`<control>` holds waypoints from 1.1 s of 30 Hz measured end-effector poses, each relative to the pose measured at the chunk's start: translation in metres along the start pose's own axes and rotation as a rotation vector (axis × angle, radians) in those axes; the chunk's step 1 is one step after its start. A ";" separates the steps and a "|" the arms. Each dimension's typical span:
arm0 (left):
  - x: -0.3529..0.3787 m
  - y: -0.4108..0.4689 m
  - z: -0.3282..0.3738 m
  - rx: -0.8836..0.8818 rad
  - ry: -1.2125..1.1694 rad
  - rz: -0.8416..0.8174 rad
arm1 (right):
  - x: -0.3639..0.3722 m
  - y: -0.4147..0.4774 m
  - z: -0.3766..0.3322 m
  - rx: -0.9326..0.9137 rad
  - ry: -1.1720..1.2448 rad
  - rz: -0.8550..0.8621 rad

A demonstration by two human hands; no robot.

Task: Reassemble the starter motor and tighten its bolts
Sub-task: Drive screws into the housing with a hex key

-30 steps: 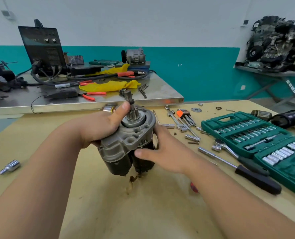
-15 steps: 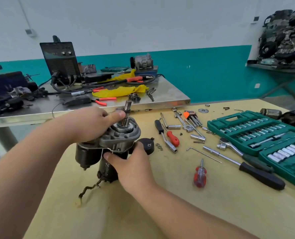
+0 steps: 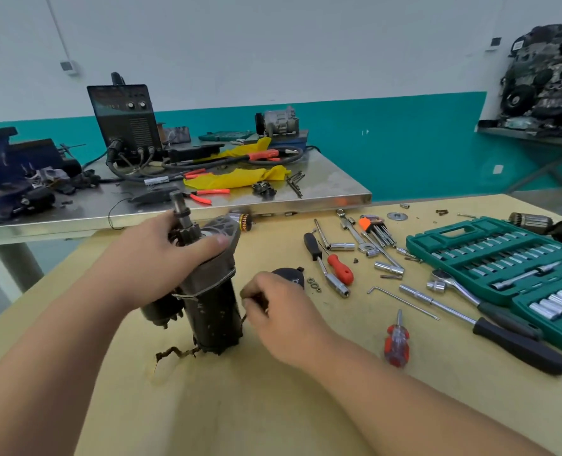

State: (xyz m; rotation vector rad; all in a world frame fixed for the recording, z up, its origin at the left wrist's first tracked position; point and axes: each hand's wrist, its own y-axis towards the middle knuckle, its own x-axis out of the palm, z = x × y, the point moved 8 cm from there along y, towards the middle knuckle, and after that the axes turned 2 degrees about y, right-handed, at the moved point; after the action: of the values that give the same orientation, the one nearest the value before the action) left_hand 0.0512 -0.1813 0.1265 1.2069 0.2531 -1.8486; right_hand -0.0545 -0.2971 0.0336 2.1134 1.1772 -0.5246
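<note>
The starter motor (image 3: 214,304) stands upright on the yellow table (image 3: 240,406), its pinion shaft (image 3: 181,209) pointing up and a frayed brown lead trailing from its base. My left hand (image 3: 161,258) grips the grey nose housing at the top, thumb laid across it. My right hand (image 3: 283,317) hovers just right of the motor body with curled fingers, off the housing; whether it pinches anything is unclear. A black end cap (image 3: 291,274) lies right behind that hand, with small nuts (image 3: 313,282) beside it.
To the right lie a red-handled screwdriver (image 3: 396,340), a long ratchet (image 3: 503,320), loose sockets, hex keys (image 3: 376,227) and an open green socket set (image 3: 503,255). A steel bench (image 3: 322,189) with a welder and cables borders the far edge.
The motor has been turned upright and set on its base. My right hand has let go of the body and drawn back to the right. The view shifted right.
</note>
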 end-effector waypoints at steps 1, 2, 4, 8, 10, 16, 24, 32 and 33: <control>0.000 0.003 -0.006 -0.004 -0.066 -0.033 | -0.004 0.003 0.004 -0.010 -0.049 -0.028; 0.000 0.007 -0.011 0.000 -0.113 -0.067 | -0.008 0.006 0.008 -0.010 -0.100 -0.057; 0.005 0.015 -0.016 0.007 -0.174 -0.136 | -0.017 0.016 0.023 0.041 -0.230 -0.131; 0.022 0.021 -0.009 0.050 -0.355 -0.224 | -0.069 0.059 0.056 0.130 -0.685 0.023; 0.033 0.021 0.002 0.093 -0.427 -0.284 | -0.102 0.088 0.080 0.252 -0.681 0.185; 0.055 0.020 0.022 0.142 -0.484 -0.301 | -0.099 0.155 0.163 0.566 -0.702 0.028; 0.050 0.032 -0.004 0.004 -0.529 -0.287 | -0.067 0.204 0.186 0.654 -0.886 -0.079; 0.010 0.037 -0.013 0.087 -0.370 -0.188 | -0.063 0.208 0.184 0.590 -0.803 -0.045; 0.007 0.036 -0.012 0.109 -0.347 -0.189 | -0.065 0.207 0.179 0.526 -0.714 0.012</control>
State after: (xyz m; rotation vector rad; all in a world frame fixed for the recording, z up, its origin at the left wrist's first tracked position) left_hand 0.0851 -0.1995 0.1249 0.9367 0.0747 -2.2234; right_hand 0.0835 -0.5415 0.0194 2.0334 0.6479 -1.5605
